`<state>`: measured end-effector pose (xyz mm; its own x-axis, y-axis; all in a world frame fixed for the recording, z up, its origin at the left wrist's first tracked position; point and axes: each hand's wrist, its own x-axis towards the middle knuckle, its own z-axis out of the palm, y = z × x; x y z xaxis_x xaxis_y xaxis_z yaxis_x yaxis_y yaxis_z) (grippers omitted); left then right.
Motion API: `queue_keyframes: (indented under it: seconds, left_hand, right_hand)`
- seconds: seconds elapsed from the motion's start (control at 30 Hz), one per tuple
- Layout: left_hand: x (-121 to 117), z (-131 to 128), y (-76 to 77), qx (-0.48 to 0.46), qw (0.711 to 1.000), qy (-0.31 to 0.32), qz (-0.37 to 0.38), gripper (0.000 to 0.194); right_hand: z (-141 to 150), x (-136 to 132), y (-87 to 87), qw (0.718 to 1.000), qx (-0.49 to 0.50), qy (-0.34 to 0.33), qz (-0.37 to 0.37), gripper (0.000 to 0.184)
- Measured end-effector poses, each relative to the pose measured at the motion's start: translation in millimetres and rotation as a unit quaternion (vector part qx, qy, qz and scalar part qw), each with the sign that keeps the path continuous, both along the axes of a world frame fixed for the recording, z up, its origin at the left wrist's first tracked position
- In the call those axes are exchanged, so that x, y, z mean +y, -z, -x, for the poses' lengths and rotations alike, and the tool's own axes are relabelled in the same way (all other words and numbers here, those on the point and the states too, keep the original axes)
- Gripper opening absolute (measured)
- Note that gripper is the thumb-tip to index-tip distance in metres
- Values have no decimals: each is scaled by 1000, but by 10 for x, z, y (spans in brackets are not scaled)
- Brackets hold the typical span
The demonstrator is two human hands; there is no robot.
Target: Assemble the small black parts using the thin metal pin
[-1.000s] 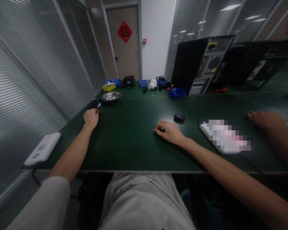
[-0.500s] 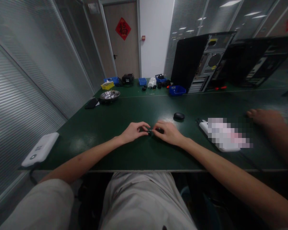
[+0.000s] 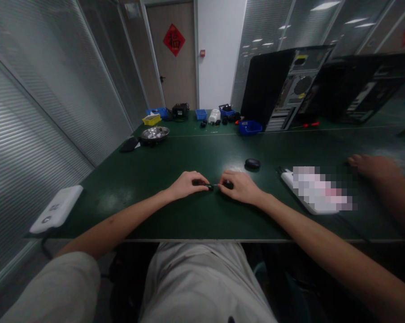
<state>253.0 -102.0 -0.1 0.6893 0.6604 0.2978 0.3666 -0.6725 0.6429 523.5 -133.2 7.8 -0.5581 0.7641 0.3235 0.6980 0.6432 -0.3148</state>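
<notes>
Close above the green table (image 3: 175,220), my two hands face each other. My left hand (image 3: 187,185) is closed, thumb and fingers pinching a small black part (image 3: 209,187) whose end sticks out toward the right. Its exact kind is too small to make out. In my right hand (image 3: 239,186) is a small screwdriver, with a dark handle (image 3: 228,184) under the fingers and a thin metal shaft (image 3: 215,185) pointing left at the black part. Whether the tip touches the part I cannot tell. A black computer mouse (image 3: 252,163) lies just beyond my right hand.
A white device (image 3: 310,197), partly blurred out, lies right of my arm, near another person's hand (image 3: 370,166). At left is a white box (image 3: 57,208). Farther back stand a metal bowl (image 3: 155,133), a blue tray (image 3: 250,127) and a computer tower (image 3: 272,87).
My left fingers have closed in tighter around the black part. My right hand has shifted slightly right, so more of the thin shaft shows between the hands.
</notes>
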Motion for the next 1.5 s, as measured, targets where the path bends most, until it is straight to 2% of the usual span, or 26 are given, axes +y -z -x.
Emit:
queue_keyframes:
  seconds: [0.43,0.9,1.17,1.5]
  left_hand:
    - [1,14,-29,18,999,32,-37,27]
    - [83,84,101,53,989,65,-123,33]
    - [88,83,119,54,989,63,-124,33]
    - [77,74,107,45,988,65,-132,33]
  right_hand:
    - [39,-54,-32,999,-34,1,-8,18]
    - [54,-60,18,1000,-26,-4,-15,19]
    - [56,-36,55,1000,-14,-3,-23,22]
    - [143,-75,50,998,-47,-8,-28,22]
